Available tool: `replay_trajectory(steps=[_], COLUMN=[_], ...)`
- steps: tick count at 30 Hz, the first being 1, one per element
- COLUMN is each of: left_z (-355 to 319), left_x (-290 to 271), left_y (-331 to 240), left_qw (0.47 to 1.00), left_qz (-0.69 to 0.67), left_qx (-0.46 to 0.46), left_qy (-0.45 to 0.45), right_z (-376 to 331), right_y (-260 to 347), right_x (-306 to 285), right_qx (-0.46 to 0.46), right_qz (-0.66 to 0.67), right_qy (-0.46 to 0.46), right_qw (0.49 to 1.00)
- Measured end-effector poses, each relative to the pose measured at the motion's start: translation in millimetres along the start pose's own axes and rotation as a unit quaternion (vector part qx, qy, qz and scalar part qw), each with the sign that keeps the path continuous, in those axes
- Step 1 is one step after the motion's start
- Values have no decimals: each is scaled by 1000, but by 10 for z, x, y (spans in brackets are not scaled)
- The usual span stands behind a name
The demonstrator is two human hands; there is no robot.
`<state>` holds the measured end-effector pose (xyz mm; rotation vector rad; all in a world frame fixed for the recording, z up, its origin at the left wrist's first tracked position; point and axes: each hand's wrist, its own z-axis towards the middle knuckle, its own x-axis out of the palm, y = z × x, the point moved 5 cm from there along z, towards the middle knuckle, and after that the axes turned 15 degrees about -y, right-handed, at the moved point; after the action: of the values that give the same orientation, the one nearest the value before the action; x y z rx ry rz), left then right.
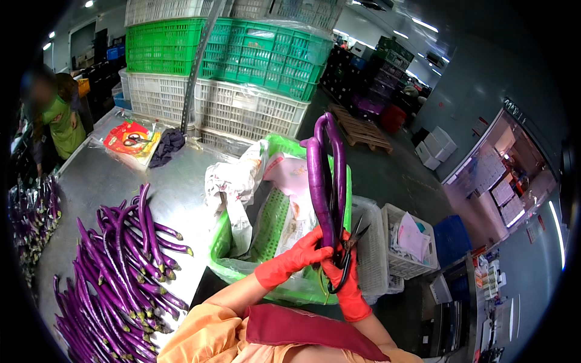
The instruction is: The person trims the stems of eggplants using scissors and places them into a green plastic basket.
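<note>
You are standing at a steel table (115,175) carrying a large heap of purple eggplants (115,272); a green crate (272,230) lined with plastic is sitting at its edge, just beyond your hands. You are holding up a long eggplant (327,175) over that crate. Its long axis is running near vertical, the curled top pointing up and away from you, the lower end sitting down in your grip. Your left hand (305,251), in a red glove, is closing its fingers around the eggplant's lower end. Your right hand (345,275), also gloved red, is gripping black scissors (348,257), blades parted, tips just beside the eggplant's base.
</note>
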<state>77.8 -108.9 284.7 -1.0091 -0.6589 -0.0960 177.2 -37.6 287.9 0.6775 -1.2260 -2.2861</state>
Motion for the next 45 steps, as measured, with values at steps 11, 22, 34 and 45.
replay_trajectory(steps=[11,22,34,45], left_z=[-276,-683,-1302,-1747], left_x=[-130,-611,-1064,-1810], left_y=[-506,-942,-1151,-1167], left_qw=[900,762,831,736], left_qz=[344,467,162,219], left_qx=[219,241,111,87], left_qy=[-153,-379,-520,-634], right_z=[15,28,-210,-71], right_y=[61,3,44,245], right_x=[404,1309,2016,2006], right_qx=[87,196,367,348], right_qz=[152,374,489,481], right_qy=[-6,159,319,311], right_qw=[985,892,724,743])
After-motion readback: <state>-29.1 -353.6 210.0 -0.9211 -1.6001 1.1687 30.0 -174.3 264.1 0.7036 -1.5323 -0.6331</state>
